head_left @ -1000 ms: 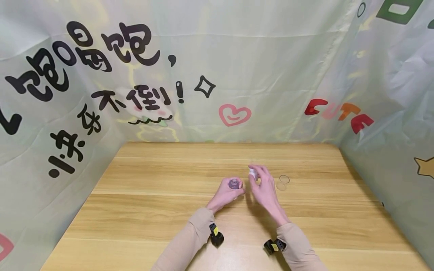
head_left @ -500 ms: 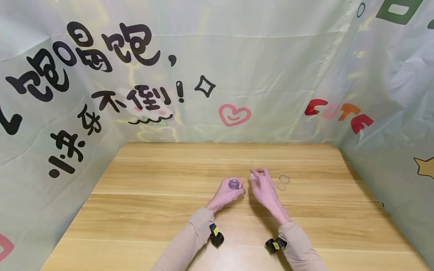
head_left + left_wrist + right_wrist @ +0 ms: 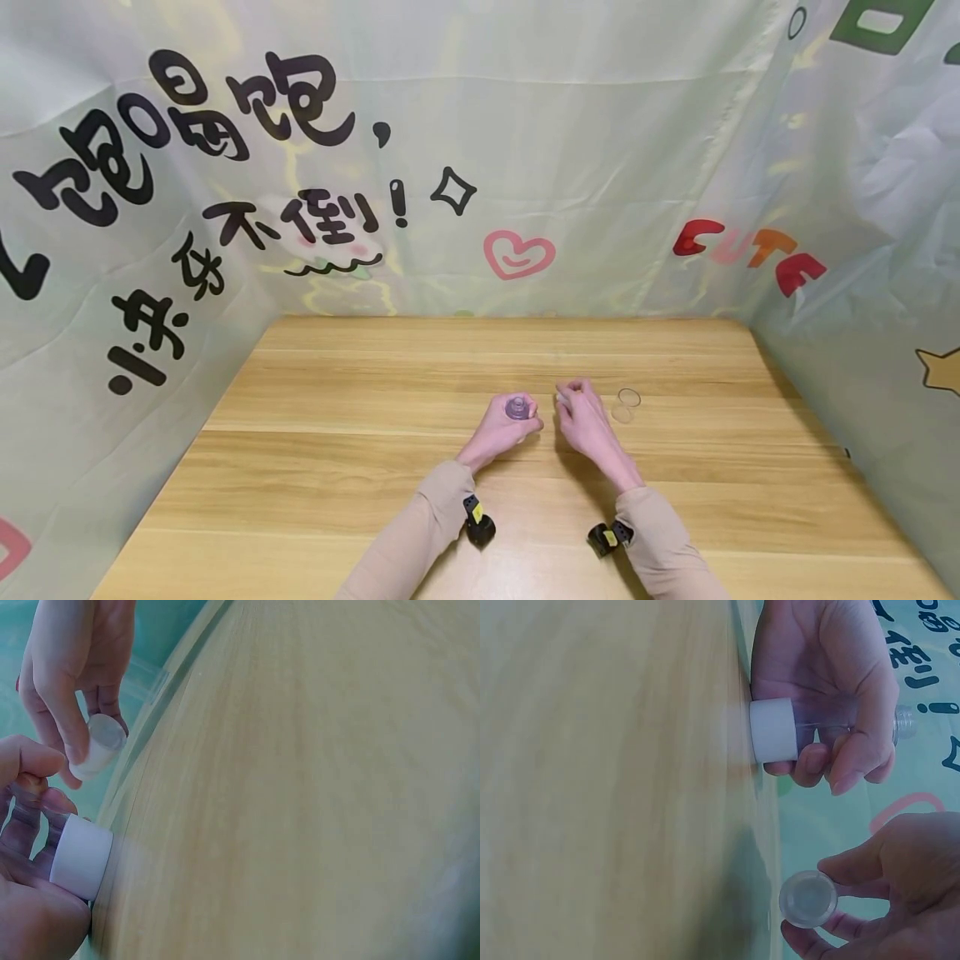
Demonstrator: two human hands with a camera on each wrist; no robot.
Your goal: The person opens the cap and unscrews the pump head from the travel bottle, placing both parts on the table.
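Observation:
In the head view my left hand (image 3: 501,429) grips a clear bottle (image 3: 517,407) upright, its open neck facing up. The right wrist view shows the bottle's threaded neck (image 3: 906,722) and its white base (image 3: 773,730) beyond the curled fingers. A little to the right, my right hand (image 3: 588,423) pinches a small white cap (image 3: 100,748) between thumb and fingers. Its translucent round end (image 3: 808,899) shows in the right wrist view. Cap and bottle are apart, and the cap is mostly hidden by fingers from above.
Right of my right hand, a thin dark ring (image 3: 629,397) and a paler, see-through ring (image 3: 622,413) lie on the wooden table (image 3: 315,467). Printed fabric walls (image 3: 600,167) enclose the back and sides. A black wrist camera (image 3: 480,529) hangs at the left cuff.
My right hand has come down and slightly nearer to me with the cap, which is now more covered by the fingers. The left hand and bottle have stayed in place.

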